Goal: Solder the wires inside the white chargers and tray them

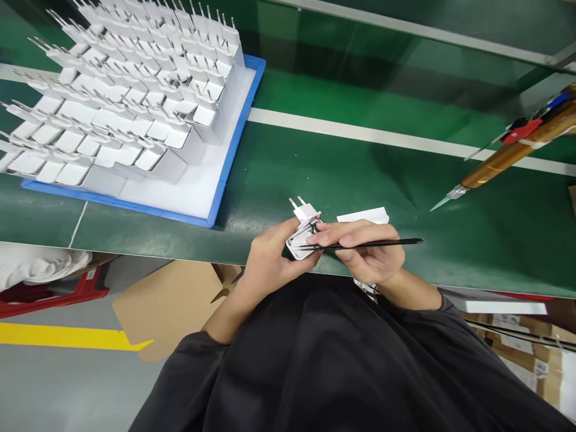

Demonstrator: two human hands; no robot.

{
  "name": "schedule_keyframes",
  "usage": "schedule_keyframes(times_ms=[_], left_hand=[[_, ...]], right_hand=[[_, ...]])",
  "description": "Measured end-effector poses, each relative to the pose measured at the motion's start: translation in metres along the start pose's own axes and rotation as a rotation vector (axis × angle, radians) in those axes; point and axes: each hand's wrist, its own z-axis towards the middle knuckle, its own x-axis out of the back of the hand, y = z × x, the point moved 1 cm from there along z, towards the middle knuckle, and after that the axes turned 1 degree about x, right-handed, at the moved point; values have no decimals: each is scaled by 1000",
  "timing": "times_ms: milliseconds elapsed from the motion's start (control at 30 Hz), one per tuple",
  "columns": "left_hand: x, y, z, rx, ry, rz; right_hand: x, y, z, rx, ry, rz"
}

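My left hand point(272, 261) grips a white two-pin plug adapter point(297, 245) by its sides, over the front edge of the green table. The housing is open toward me, and dark wires and a bit of red show inside; its metal pins point away. Pinched in my right hand point(371, 249) are black tweezers point(389, 243). Their tips reach into the open housing, and what they touch there is too small to make out. Just behind my right fingers lies a flat white piece point(363, 216), partly hidden by the hand.
A blue-rimmed tray point(218, 195) at the left holds rows of white plug adapters point(148, 157), pins up. At the right hangs a brown glue dispenser point(495, 168) with a pointed nozzle, beside a red-handled tool point(522, 131). Cardboard boxes point(513, 354) stand below the table.
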Motion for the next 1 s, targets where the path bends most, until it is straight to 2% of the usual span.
schedule_keyframes(times_ms=[200,400,600,700,867,1000], left_hand=[[0,-1,0,-38,16,-5],[2,3,1,10,-16,-27],[1,0,-1,-63,23,24],[0,0,-1,-88,37,38],[-1,-2,-1,-127,72,52],[1,-2,-2,-118,61,50]], right_hand=[[1,1,3,13,-6,26],[-1,2,0,17,-19,81],[-5,5,0,29,9,84],[-3,4,-2,7,4,59],[7,4,-6,-108,81,75],[10,4,-5,-88,58,107]])
